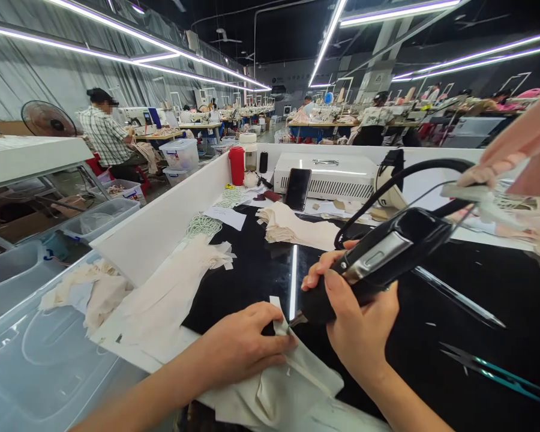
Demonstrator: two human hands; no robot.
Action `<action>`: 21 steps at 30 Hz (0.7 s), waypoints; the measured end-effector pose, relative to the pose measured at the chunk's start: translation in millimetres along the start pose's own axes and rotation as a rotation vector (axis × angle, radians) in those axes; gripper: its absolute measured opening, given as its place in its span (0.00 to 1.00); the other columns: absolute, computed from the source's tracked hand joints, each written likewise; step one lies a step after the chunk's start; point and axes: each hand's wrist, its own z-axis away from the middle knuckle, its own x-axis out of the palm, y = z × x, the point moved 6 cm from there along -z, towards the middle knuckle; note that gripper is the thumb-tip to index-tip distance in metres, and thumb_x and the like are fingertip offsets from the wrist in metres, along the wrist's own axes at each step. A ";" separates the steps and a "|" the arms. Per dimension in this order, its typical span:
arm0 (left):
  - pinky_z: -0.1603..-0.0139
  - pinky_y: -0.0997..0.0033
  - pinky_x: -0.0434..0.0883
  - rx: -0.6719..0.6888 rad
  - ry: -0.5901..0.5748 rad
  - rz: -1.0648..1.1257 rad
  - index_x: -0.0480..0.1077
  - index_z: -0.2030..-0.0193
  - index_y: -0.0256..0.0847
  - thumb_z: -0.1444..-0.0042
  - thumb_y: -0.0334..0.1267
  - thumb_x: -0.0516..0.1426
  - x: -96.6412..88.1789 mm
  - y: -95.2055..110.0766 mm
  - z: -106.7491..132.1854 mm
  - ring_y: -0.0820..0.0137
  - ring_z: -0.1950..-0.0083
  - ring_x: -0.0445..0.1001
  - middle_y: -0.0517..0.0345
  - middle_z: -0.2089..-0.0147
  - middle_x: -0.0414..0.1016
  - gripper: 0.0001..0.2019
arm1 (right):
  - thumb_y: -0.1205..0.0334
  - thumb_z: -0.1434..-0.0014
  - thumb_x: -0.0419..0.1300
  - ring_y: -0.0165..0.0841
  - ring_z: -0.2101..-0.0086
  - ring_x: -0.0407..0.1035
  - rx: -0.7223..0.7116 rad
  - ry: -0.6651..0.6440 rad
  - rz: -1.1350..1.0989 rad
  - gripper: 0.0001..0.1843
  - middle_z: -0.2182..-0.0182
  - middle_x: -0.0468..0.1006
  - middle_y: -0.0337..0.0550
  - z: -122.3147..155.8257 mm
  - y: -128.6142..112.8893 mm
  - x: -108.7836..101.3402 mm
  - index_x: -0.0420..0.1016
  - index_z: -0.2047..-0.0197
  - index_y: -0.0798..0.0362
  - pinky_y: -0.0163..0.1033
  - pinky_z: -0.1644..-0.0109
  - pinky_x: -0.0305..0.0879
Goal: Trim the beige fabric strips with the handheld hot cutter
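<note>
My right hand (360, 324) is wrapped round a black corded handheld tool (387, 252) with a silver panel on its body and a narrow metal tip. The tip points down and left, at the edge of a pale cream fabric piece (306, 360). My left hand (252, 342) pinches this fabric near its upper end, close beside the tip. A small white strip (275, 302) sticks up past my left fingers. Part of the fabric lies folded along the front edge of the glossy black work surface (252, 282). I cannot tell whether the tip touches the cloth.
Stacked cream fabric pieces (292, 225) lie ahead, and more cloth (175, 288) is at left. A pen (463, 297) and teal-handled snips (495, 369) lie at right. A phone (297, 189) leans on a white vented box (326, 174). The tool's cable (405, 174) arches overhead.
</note>
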 end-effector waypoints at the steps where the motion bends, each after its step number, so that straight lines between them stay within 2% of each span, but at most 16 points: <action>1: 0.41 0.60 0.78 0.002 0.001 -0.001 0.73 0.39 0.44 0.23 0.43 0.54 0.3 0.2 0.0 0.58 0.44 0.75 0.45 0.41 0.70 0.13 | 0.65 0.36 0.68 0.29 0.72 0.73 -0.005 -0.004 0.007 0.17 0.67 0.77 0.30 0.3 0.3 -0.3 0.68 0.48 0.44 0.40 0.66 0.73; 6: 0.43 0.61 0.79 -0.018 -0.004 -0.002 0.73 0.38 0.46 0.24 0.43 0.55 2.4 -1.2 0.5 0.58 0.43 0.76 0.46 0.41 0.70 0.14 | 0.61 0.37 0.70 0.30 0.72 0.73 0.001 -0.004 0.000 0.19 0.66 0.77 0.30 -1.5 3.3 -1.8 0.68 0.47 0.43 0.41 0.64 0.74; 14: 0.43 0.63 0.78 -0.034 -0.015 0.015 0.74 0.38 0.46 0.24 0.43 0.55 1.9 -1.0 -0.7 0.59 0.45 0.76 0.47 0.41 0.72 0.13 | 0.66 0.36 0.68 0.29 0.73 0.73 0.000 -0.018 -0.001 0.18 0.66 0.78 0.30 -4.7 6.7 3.9 0.68 0.48 0.43 0.39 0.67 0.72; 21: 0.43 0.64 0.78 -0.106 -0.015 0.073 0.74 0.36 0.44 0.28 0.41 0.61 4.0 -6.1 -0.8 0.60 0.46 0.77 0.48 0.42 0.75 0.16 | 0.60 0.38 0.72 0.31 0.71 0.75 -0.004 -0.001 0.041 0.19 0.66 0.79 0.32 -10.9 8.5 -11.3 0.69 0.48 0.44 0.41 0.63 0.75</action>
